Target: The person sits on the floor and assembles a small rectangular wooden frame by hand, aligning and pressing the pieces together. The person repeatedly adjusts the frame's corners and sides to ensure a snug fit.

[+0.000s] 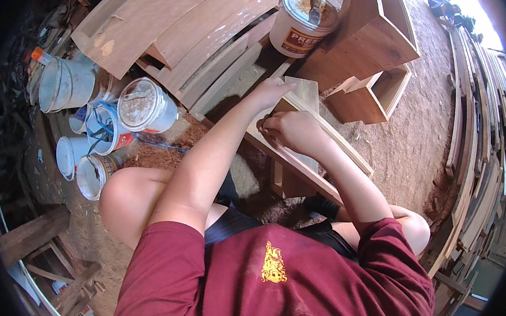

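Between my knees a pale wooden drawer (317, 184) is held at a slant, its long side boards running toward the lower right. My left hand (271, 94) grips its far end, with the fingers lying over the edge. Just nearer to me, my right hand (298, 133) is closed, knuckles up, over the near side board. A small brown piece (261, 124) like folded sandpaper shows at its fingertips, pressed against the wood; its exact kind is hard to make out.
Two open wooden boxes (357, 102) stand on the right, beside a lidded bucket (297, 31) with a scraper on top. A large wooden cabinet (181, 29) lies ahead. Several white buckets (145, 106) cluster at left, and long planks (466, 139) are stacked far right.
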The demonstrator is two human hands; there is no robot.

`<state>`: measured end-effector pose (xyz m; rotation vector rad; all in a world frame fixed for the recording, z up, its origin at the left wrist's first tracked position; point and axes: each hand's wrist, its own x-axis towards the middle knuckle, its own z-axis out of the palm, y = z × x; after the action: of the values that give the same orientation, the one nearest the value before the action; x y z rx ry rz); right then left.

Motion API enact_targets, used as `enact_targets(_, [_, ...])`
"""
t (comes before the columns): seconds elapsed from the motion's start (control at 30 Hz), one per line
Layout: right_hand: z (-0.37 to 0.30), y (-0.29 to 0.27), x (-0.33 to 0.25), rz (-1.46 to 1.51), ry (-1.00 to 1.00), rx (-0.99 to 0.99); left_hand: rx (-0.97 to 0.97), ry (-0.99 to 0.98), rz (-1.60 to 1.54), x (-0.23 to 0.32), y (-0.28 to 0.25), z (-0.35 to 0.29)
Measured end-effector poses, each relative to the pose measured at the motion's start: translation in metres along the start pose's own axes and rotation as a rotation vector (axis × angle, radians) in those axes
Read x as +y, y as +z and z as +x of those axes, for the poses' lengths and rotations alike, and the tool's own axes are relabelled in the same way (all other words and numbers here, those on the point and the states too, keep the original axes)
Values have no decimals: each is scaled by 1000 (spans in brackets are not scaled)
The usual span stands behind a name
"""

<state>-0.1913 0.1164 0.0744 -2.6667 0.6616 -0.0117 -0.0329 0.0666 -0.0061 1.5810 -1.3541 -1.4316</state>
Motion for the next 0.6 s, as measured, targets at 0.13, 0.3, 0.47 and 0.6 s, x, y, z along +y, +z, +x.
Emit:
enact_targets(0.13, [-10,10,-5,53,52,156,14,40,9,5,8,9])
enact_targets(0.3, [-30,-69,-9,501,192,61,-71,26,-616,-15,13,11])
enact_targets(0.47, [-160,-130,0,-121,433,693,-34,310,-236,-47,24,37])
enact_targets(0.6, [-254,-63,79,-166,781,557,54,267,150,-11,20,25])
